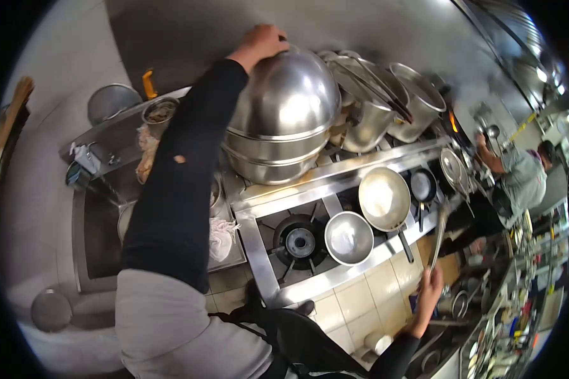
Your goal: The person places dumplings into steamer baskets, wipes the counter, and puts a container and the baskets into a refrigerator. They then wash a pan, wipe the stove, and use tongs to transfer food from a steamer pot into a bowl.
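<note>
My left hand (259, 45) reaches up to the top of a large domed steamer lid (291, 95). Its fingers are closed around the handle there, which they mostly hide. Beneath the dome are stacked metal steamer tiers (275, 161) on the back of the stove. At the lower right, my right hand (428, 295) grips a long, slender metal utensil (441, 237) pointing upward; its exact kind is not clear. A metal bowl (349, 238) and a wide pan (384, 199) rest on the front burners, left of the utensil.
Tall stockpots (370, 123) stand right of the steamer, with long tongs (379, 88) across one. A bare burner (300, 242) is in front. A sink (101, 234) lies left. Another person (521, 180) works at the far right, near a flame (453, 121). Shelves (499, 316) hold cookware.
</note>
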### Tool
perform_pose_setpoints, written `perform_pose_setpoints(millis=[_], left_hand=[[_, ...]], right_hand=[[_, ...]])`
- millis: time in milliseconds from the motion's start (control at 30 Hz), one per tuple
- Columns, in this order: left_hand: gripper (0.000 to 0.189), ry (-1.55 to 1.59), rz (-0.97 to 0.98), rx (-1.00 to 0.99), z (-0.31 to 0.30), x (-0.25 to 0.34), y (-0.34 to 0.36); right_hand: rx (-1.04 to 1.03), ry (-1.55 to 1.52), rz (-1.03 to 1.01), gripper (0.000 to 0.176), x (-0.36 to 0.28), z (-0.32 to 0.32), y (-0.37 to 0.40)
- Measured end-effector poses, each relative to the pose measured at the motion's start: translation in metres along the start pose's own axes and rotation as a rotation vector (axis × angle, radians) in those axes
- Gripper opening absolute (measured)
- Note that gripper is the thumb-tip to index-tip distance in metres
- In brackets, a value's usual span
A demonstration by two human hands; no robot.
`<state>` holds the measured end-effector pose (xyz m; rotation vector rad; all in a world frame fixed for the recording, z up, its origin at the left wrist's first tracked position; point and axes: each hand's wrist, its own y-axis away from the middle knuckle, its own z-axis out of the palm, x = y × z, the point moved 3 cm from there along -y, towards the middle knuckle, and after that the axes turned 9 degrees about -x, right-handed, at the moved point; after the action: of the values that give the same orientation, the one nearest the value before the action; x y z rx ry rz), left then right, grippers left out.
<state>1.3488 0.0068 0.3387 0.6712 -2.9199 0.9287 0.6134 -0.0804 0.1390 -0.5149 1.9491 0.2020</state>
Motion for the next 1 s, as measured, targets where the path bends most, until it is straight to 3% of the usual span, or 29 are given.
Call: perform_pose_setpoints(millis=[33,100,133,167,200,267,333,400,467,600,733,800,900,967,1000], left_hand=[[0.037,-0.012,-0.009,0.058,-0.002,-0.011,-0.004],[0.045,0.132,-0.124,-0.043,-0.023,-0.039,-0.009],[0.040,0.311,-0.186,-0.114,-0.041,-0.079,-0.019],[0.038,0.436,-0.156,-0.048,-0.031,-0.149,-0.039],[0.038,0.546,-0.398,-0.038,-0.110,-0.052,0.030],[0.029,0.711,-0.295,0.146,-0.124,-0.081,0.044],[0.030,0.747,-0.312,0.159,-0.137,-0.094,0.059],[0.032,0.788,-0.335,0.174,-0.140,-0.121,0.071],[0.039,0.581,-0.262,0.242,-0.133,-0.161,0.073],[0.040,0.710,-0.303,0.205,-0.142,-0.173,0.089],[0.039,0.747,-0.297,0.211,-0.149,-0.168,0.107],[0.040,0.724,-0.274,0.219,-0.149,-0.162,0.109],[0.042,0.779,-0.345,0.244,-0.147,-0.163,0.108],[0.043,0.785,-0.354,0.253,-0.148,-0.162,0.108],[0.043,0.784,-0.382,0.261,-0.149,-0.163,0.109]], right_hand=[[0.101,0.188,-0.370,0.021,-0.030,0.011,-0.027],[0.020,0.351,-0.301,0.026,-0.123,0.025,-0.059],[-0.089,0.440,-0.235,0.026,-0.173,0.034,-0.076],[-0.126,0.667,-0.267,0.029,-0.221,0.046,-0.082],[-0.160,0.889,-0.300,0.032,-0.253,0.065,-0.087],[-0.184,0.998,-0.552,0.038,-0.283,0.099,-0.109],[-0.226,1.065,-0.764,0.041,-0.303,0.144,-0.139],[-0.385,1.306,-0.463,0.041,-0.339,0.198,-0.151],[-0.387,1.394,-0.415,0.041,-0.341,0.247,-0.177],[-0.601,1.420,-0.420,0.037,-0.303,0.347,-0.211],[-0.646,1.367,-0.487,0.033,-0.338,0.346,-0.203],[-0.358,1.405,-0.570,0.028,-0.359,0.328,-0.222],[-0.236,1.471,-0.656,0.024,-0.337,0.331,-0.255],[-0.152,1.375,-0.842,0.021,-0.258,0.370,-0.321],[-0.262,1.499,-0.886,0.024,-0.272,0.383,-0.282]])
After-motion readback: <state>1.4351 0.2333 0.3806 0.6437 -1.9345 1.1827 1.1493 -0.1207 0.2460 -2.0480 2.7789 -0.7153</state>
